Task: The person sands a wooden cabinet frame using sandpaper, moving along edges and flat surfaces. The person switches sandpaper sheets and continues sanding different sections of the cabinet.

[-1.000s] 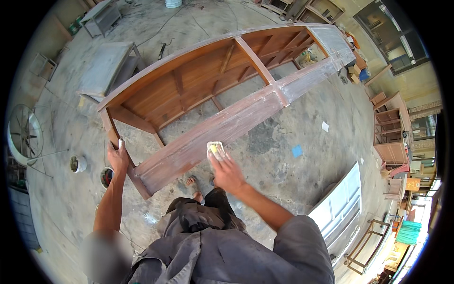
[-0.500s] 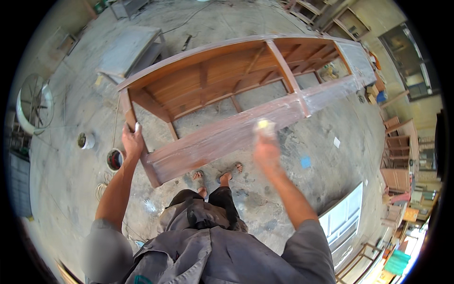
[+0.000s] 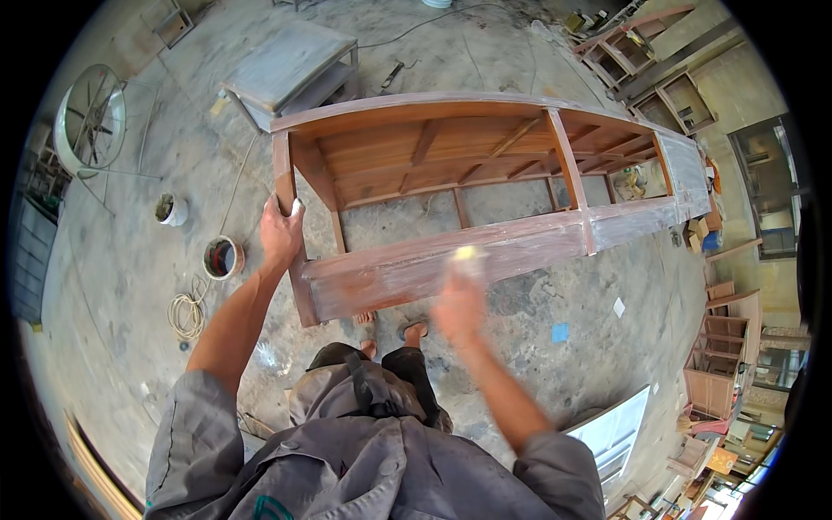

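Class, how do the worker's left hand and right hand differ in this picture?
The left hand grips an end post of the wooden frame; the right hand holds a small yellow pad over the front board. The left hand looks sharp, while the right hand is blurred. Both are at the same wooden frame.
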The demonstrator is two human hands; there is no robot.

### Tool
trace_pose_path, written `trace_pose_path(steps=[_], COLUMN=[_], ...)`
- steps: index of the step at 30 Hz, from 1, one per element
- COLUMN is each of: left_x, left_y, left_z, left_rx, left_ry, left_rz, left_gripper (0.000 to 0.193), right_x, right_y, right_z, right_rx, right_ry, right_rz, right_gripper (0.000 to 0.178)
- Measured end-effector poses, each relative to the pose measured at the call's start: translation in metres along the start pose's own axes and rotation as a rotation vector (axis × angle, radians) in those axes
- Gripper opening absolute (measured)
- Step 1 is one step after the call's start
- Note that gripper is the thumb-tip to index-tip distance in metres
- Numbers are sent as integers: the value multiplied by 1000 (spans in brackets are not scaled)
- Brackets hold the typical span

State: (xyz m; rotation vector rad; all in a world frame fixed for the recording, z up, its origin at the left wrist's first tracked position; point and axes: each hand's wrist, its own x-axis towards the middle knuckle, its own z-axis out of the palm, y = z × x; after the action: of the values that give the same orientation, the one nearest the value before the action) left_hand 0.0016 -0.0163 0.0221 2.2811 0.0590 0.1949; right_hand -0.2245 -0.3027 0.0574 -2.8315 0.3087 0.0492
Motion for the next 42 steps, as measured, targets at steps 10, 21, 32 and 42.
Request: trace_pose_path(steps=[10, 21, 32, 42], left_x=[3, -5, -6, -8], left_y=[14, 10, 2, 10], left_z=[7, 0, 4, -1], left_rx=[-12, -54, -7, 2], left_ry=[-16, 42, 59, -6], left_rz=[-58, -24, -114, -144], left_gripper=[41, 45, 58, 62], right_x=[-4, 6, 108, 103], right_y=[19, 73, 50, 18], right_z=[14, -30, -55, -43], right_rx=[131, -26, -109, -131], right_ry=[86, 47, -259, -313], right_rz=[20, -283, -1141, -1158], right_gripper=[60, 61, 71, 67])
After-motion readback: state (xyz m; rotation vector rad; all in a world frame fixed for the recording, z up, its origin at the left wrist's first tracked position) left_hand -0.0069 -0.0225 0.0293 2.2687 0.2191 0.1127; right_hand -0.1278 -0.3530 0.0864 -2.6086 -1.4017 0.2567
